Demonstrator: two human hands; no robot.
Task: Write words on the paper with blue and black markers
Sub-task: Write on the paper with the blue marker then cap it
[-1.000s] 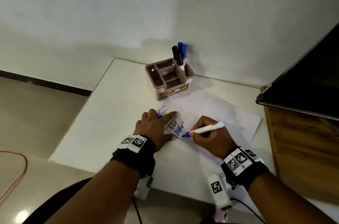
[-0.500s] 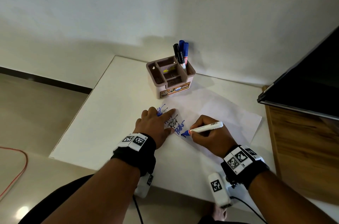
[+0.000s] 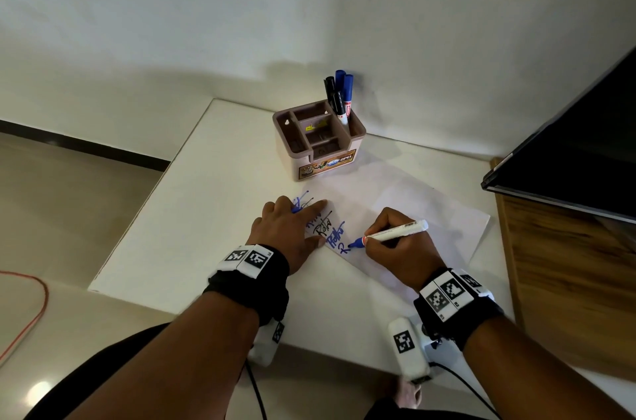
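Observation:
A white sheet of paper (image 3: 413, 213) lies on the white table (image 3: 206, 213), carrying lines of blue and black handwriting near its left end. My right hand (image 3: 395, 247) grips a white-barrelled blue marker (image 3: 392, 232), whose tip touches the paper beside a fresh blue letter. My left hand (image 3: 292, 230) lies flat with fingers spread, pressing down the paper's left edge and hiding part of the writing. Further black and blue markers (image 3: 339, 94) stand upright in a brown desk organizer (image 3: 320, 147) behind the paper.
A wooden cabinet (image 3: 568, 275) with a dark screen (image 3: 585, 144) above it borders the table on the right. The wall rises just behind the organizer. An orange cable (image 3: 31, 313) lies on the floor to the left.
The marker tip has dropped to a new line below the blue word and written a blue letter there. My left hand has stayed on the paper.

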